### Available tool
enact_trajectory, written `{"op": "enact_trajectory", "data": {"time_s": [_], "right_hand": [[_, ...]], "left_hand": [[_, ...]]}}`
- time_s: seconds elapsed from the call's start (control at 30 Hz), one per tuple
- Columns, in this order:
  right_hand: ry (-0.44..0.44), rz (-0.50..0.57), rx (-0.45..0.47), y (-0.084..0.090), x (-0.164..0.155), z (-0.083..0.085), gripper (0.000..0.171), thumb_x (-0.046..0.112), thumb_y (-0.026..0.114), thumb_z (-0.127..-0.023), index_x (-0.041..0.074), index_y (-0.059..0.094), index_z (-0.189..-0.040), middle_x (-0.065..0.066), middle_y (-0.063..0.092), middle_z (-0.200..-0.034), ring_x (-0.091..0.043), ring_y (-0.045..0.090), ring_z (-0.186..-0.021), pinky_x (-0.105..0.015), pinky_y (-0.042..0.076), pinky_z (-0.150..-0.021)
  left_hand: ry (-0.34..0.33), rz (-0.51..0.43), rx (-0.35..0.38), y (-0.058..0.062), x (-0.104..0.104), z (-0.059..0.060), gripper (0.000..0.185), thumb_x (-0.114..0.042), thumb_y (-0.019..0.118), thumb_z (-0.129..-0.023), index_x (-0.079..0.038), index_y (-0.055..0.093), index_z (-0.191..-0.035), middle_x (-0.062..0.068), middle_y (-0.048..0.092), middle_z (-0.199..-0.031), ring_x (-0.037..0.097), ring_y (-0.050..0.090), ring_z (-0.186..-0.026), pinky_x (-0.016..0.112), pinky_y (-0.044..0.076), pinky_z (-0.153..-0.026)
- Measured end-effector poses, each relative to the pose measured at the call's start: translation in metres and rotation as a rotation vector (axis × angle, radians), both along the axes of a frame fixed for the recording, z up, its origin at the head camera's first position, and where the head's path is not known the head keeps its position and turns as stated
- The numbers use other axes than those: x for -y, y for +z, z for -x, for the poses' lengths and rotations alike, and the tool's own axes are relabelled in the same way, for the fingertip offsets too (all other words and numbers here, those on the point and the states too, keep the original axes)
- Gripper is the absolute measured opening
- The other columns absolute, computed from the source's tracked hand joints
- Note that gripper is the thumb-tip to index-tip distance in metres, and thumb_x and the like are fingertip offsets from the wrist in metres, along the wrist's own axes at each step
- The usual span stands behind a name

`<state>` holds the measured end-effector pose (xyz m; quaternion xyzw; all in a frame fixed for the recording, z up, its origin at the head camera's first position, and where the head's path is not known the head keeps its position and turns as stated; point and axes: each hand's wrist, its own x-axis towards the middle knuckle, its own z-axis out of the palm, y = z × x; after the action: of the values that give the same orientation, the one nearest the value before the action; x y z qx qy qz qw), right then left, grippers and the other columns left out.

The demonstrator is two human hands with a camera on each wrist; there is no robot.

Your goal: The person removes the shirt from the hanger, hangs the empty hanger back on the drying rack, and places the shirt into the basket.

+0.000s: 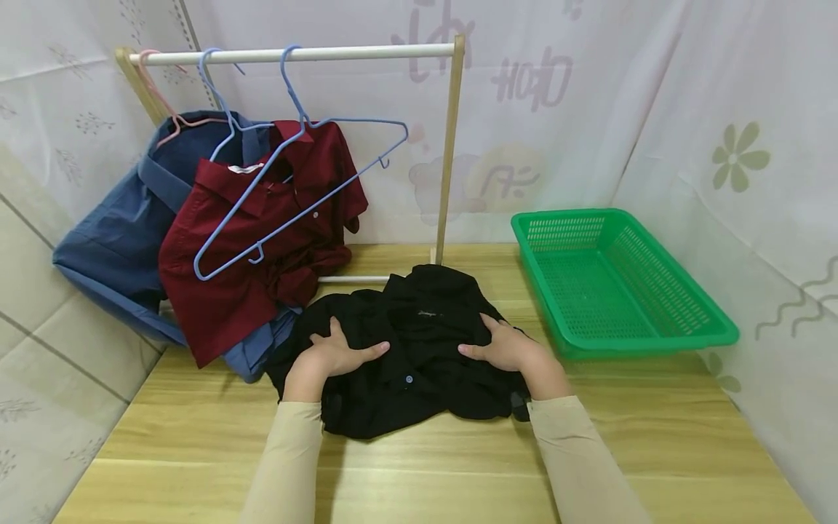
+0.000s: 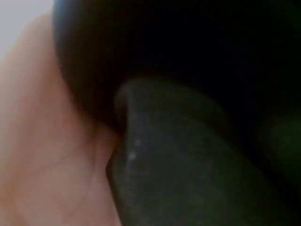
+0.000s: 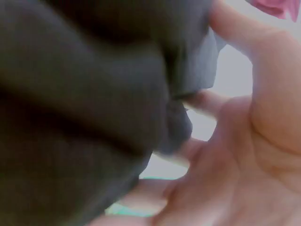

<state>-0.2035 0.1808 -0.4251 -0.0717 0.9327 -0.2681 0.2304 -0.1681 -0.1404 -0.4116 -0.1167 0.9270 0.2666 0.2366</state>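
Here, from the left, a blue shirt [image 1: 111, 240] and a dark red shirt [image 1: 262, 247] slump from hangers on a small clothes rack [image 1: 294, 54], their hems spilling onto the wooden table [image 1: 425, 466]; a bare blue hanger [image 1: 294, 189] hangs in front of the red one, seemingly free for another garment. The red shirt's tail and the blue hem lie just beside the black shirt [image 1: 412, 349], crowding its left edge. That black shirt sits crumpled in the middle of the table, in front of the rack's base. The left hand [image 1: 337, 353] lies on its left part, fingers spread and gathering a fold, thumb pointing inward; the left wrist view shows only dark cloth against the palm. The right hand [image 1: 507, 348] mirrors it, fingers curled into the cloth. Both look placed to steady the bundle. Farther right stands a green plastic basket [image 1: 622, 284], apart from the shirt.
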Motion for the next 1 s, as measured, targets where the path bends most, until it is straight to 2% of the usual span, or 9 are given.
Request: {"op": "enact_trajectory", "data": {"time_s": [0.07,0.17,0.3,0.4,0.57,0.77,0.9,1.0], "right_hand": [[0.016,0.071,0.007,0.003,0.003,-0.001,0.095,0.053,0.061,-0.105,0.002,0.014,-0.17,-0.033,0.025,-0.171,-0.054,0.027,-0.158,-0.067,0.029,-0.126],[0.024,0.177,0.032,0.009,0.007,-0.004,0.089,0.049,0.058,-0.108,0.008,0.011,-0.172,-0.029,0.022,-0.174,-0.052,0.024,-0.16,-0.066,0.027,-0.128],[0.023,0.283,0.063,0.015,0.014,-0.011,0.084,0.042,0.06,-0.109,0.017,0.012,-0.173,-0.023,0.017,-0.177,-0.049,0.02,-0.163,-0.067,0.025,-0.128],[0.028,0.322,0.071,0.015,0.02,-0.017,0.086,0.044,0.062,-0.107,0.021,0.013,-0.173,-0.02,0.017,-0.178,-0.046,0.021,-0.163,-0.066,0.025,-0.129],[0.068,0.362,0.068,0.016,0.033,-0.027,0.102,0.055,0.069,-0.101,0.019,0.007,-0.173,-0.019,0.015,-0.179,-0.044,0.021,-0.164,-0.065,0.024,-0.13],[0.075,0.334,-0.01,0.016,0.056,-0.036,0.113,0.054,0.076,-0.095,0.017,0.003,-0.173,-0.02,0.021,-0.177,-0.042,0.028,-0.162,-0.063,0.028,-0.129],[0.104,0.338,-0.057,0.019,0.07,-0.043,0.117,0.048,0.082,-0.093,0.01,0.005,-0.172,-0.016,0.02,-0.178,-0.037,0.029,-0.163,-0.059,0.029,-0.13],[0.116,0.314,-0.096,0.026,0.078,-0.049,0.117,0.044,0.085,-0.09,0.002,0.011,-0.17,-0.016,0.027,-0.176,-0.035,0.035,-0.16,-0.057,0.034,-0.128]], "left_hand": [[-0.03,-0.019,-0.014,0.002,-0.002,0.002,0.13,-0.081,0.057,-0.091,0.002,-0.007,-0.169,0.045,0.007,-0.169,0.062,0.013,-0.159,0.072,0.023,-0.126],[-0.069,-0.072,-0.037,0.006,-0.005,0.004,0.13,-0.081,0.056,-0.092,0.003,-0.007,-0.168,0.039,0.011,-0.172,0.055,0.016,-0.162,0.067,0.024,-0.129],[-0.083,-0.208,-0.046,0.009,-0.009,0.003,0.129,-0.083,0.054,-0.093,-0.002,-0.011,-0.169,0.028,0.011,-0.177,0.046,0.019,-0.164,0.061,0.024,-0.131],[-0.087,-0.315,-0.053,0.009,-0.015,0.001,0.125,-0.084,0.049,-0.095,-0.004,-0.012,-0.169,0.022,0.009,-0.179,0.043,0.019,-0.165,0.06,0.024,-0.131],[-0.108,-0.447,-0.07,0.009,-0.027,-0.005,0.108,-0.082,0.032,-0.102,-0.007,-0.009,-0.17,0.015,0.003,-0.18,0.04,0.01,-0.167,0.062,0.017,-0.133],[-0.154,-0.571,-0.081,0.01,-0.039,-0.012,0.096,-0.082,0.014,-0.103,-0.015,0.004,-0.171,0.008,-0.006,-0.181,0.036,-0.009,-0.167,0.067,0.002,-0.132],[-0.171,-0.727,-0.039,0.015,-0.047,-0.02,0.093,-0.08,0.008,-0.102,-0.02,0.001,-0.172,0.005,-0.007,-0.181,0.033,-0.013,-0.167,0.072,0.001,-0.13],[-0.188,-0.841,0.015,0.021,-0.054,-0.027,0.09,-0.078,0.006,-0.103,-0.021,-0.004,-0.172,0.004,-0.01,-0.181,0.032,-0.015,-0.167,0.074,0.002,-0.129]]}}
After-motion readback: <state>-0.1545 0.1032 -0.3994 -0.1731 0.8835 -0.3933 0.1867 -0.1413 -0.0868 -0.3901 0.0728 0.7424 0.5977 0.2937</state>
